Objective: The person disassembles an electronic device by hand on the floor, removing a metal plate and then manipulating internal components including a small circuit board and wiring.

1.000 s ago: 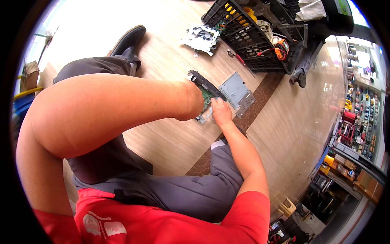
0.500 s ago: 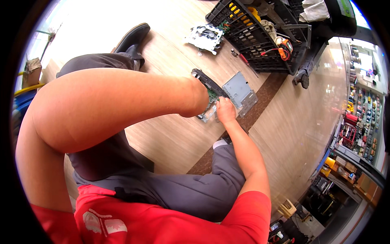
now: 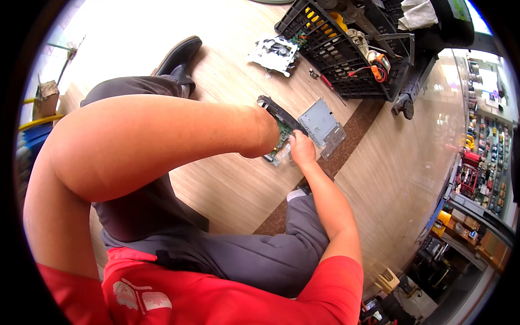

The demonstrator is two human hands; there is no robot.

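Electronic unit [image 3: 282, 128], 1: lay on the floor [image 3: 222, 184], at the right hand [image 3: 303, 148]. Seemed light, stiff; green circuit board [image 3: 284, 133] probably fragile, best held by the black edge strip [image 3: 283, 115]. Left hand [image 3: 265, 135] was mostly hidden; neither grip could be made out.

Glare, apparently daylight, bleaches the upper-left floor [image 3: 222, 35].

Black elongated panel [image 3: 283, 114]: we see it lying slantwise, partly covered. Green circuit board [image 3: 284, 131]: we note it exposed along the panel's near side, partly hidden. Grey metal plate [image 3: 319, 122]: flat, slotted near edge, just right of the panel.
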